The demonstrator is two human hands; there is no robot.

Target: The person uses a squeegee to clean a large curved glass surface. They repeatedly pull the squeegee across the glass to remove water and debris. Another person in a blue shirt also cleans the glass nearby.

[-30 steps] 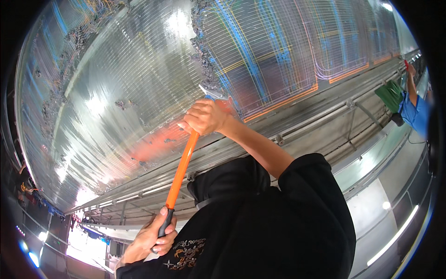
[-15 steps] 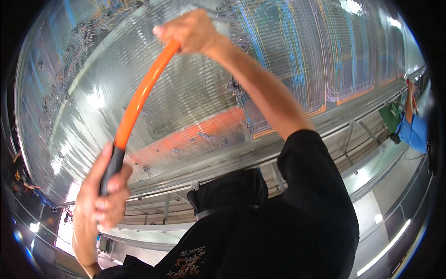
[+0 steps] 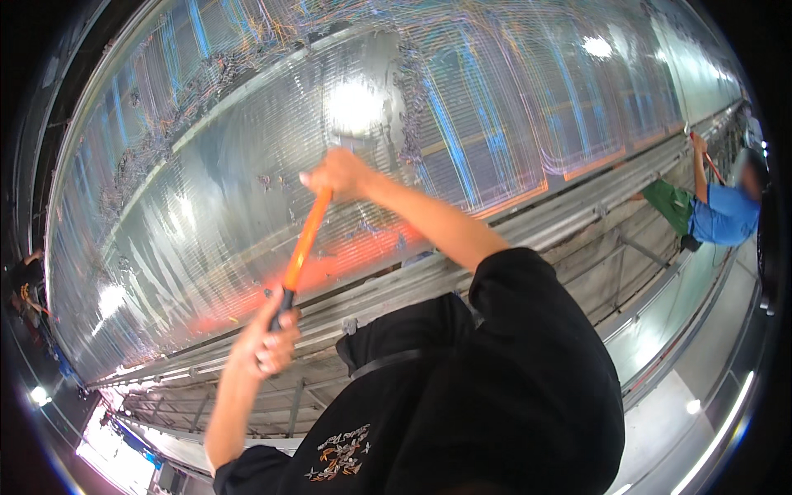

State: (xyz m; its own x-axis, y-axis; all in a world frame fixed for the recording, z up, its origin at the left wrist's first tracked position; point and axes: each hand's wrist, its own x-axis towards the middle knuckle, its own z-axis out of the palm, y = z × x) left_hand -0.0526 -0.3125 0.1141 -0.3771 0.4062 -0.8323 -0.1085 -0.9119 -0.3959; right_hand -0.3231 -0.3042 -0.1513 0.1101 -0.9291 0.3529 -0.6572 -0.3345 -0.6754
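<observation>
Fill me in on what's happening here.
A person in black is handling a long orange pole over a wide, shiny panel. The left hand holds its black grip, the right hand its upper part; the far end is blurred. Coloured lines cover parts of the panel. A co-worker in blue is off to the right.

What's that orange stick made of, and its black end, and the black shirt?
The orange stick: painted metal or hard plastic, perhaps; it looks smooth and shiny.
The black end: maybe rubber or plastic, since it looks duller.
The black shirt: matt cloth, most likely, because it drapes loosely and doesn't shine.
</observation>
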